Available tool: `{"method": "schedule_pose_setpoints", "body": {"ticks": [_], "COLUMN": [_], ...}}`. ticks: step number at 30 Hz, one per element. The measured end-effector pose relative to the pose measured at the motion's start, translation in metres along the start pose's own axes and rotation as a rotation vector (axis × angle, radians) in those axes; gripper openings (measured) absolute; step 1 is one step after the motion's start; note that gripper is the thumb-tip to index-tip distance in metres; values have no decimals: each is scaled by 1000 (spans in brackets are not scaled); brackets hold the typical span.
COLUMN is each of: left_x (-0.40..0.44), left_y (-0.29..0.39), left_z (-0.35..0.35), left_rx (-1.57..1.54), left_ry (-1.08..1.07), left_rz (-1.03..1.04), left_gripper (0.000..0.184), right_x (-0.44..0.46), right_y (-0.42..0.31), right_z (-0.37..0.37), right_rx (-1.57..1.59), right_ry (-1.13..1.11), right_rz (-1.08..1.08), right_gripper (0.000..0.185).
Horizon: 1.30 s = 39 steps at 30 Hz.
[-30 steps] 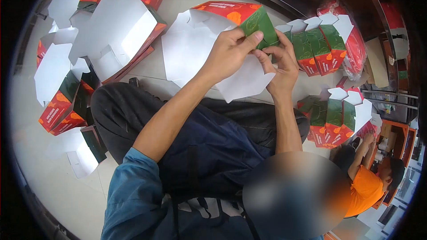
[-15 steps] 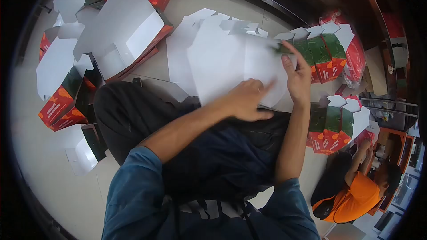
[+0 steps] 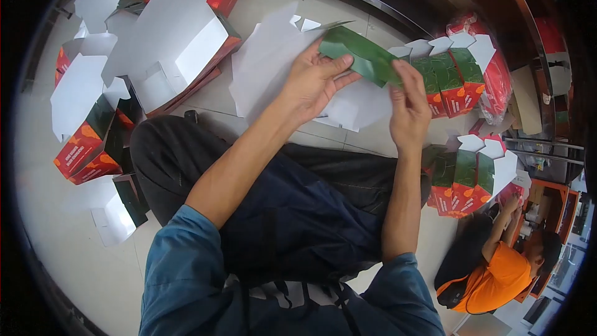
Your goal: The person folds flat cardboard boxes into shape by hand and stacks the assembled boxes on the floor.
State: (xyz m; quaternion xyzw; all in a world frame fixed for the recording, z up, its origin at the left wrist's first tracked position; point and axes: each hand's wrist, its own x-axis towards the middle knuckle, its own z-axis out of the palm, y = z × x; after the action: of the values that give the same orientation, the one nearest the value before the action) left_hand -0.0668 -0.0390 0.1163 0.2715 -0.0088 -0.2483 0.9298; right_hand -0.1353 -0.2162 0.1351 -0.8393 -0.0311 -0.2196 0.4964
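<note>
A cardboard box blank (image 3: 362,56) is held up in front of me, its green printed side panel turned toward the camera and its white inner face seen beyond. My left hand (image 3: 320,78) grips the near edge of that green panel, thumb on top. At the panel's right end, my right hand (image 3: 409,102) pinches the card between thumb and fingers, slightly blurred. White card sheets (image 3: 258,65) lie on the floor behind and beneath it. How far the held blank reaches behind my left hand is hard to make out.
Folded red and green boxes (image 3: 449,81) stand on the right, with another group (image 3: 463,174) nearer me. Larger open boxes (image 3: 177,31) crowd the left. A red plastic-wrapped bundle (image 3: 494,90) lies far right. A person in an orange shirt (image 3: 497,277) sits at lower right.
The blank has been turned so its green panel faces up. My left hand has moved up and closed on it. My right hand has shifted slightly down, still at its right end.
</note>
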Motion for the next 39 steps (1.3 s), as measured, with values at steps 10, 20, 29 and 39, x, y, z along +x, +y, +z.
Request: {"method": "schedule_pose_setpoints", "body": {"ticks": [10, 20, 29, 39], "left_x": [4, 2, -1, 1], "left_y": [-3, -3, -1, 11], "left_z": [-6, -2, 3, -5], "left_rx": [241, 457, 491, 915], "left_ry": [53, 105, 46, 73], "left_rz": [46, 147, 84, 300], "left_gripper": [39, 36, 35, 33], "right_x": [0, 1, -3, -8], "right_y": [-1, 0, 1, 1], "right_z": [-2, 13, 22, 7], "right_rx": [-175, -397, -448, 149], "right_ry": [-162, -182, -171, -435], "right_rz": [-106, -276, -249, 214], "right_gripper": [40, 45, 43, 42]}}
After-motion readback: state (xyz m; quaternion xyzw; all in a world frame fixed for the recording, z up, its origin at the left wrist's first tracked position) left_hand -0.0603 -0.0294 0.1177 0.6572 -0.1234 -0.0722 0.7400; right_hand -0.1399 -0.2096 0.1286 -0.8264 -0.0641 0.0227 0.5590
